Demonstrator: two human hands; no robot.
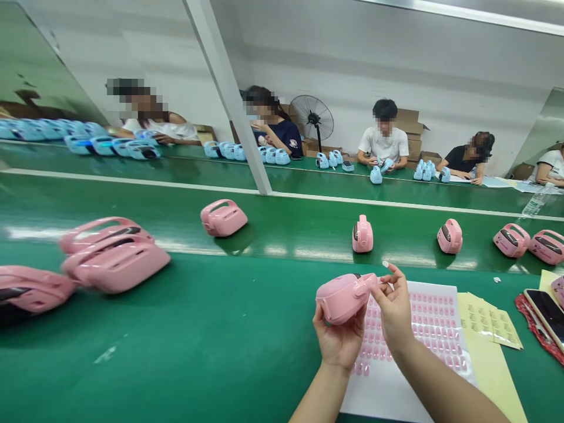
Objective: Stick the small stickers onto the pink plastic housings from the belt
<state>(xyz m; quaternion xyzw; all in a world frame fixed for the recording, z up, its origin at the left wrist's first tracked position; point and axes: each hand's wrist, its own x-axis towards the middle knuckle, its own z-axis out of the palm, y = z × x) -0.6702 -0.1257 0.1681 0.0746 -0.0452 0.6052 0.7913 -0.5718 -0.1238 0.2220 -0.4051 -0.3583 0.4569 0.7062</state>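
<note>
My left hand (339,341) grips a pink plastic handbag-shaped case (341,298) from below, lifted above the green bench. My right hand (393,305) is pinched against the case's right end, with its fingertips at the handle; whatever it pinches is too small to name. Under both hands lies a white sheet (429,329) covered with rows of small pink stickers.
Yellow backing sheets (489,329) and a phone (549,311) on a red cloth lie to the right. Several pink cases sit on the green belt (273,232), and more lie at the left (112,258). Across the line, several people handle blue cases (273,155). A fan (314,117) stands behind.
</note>
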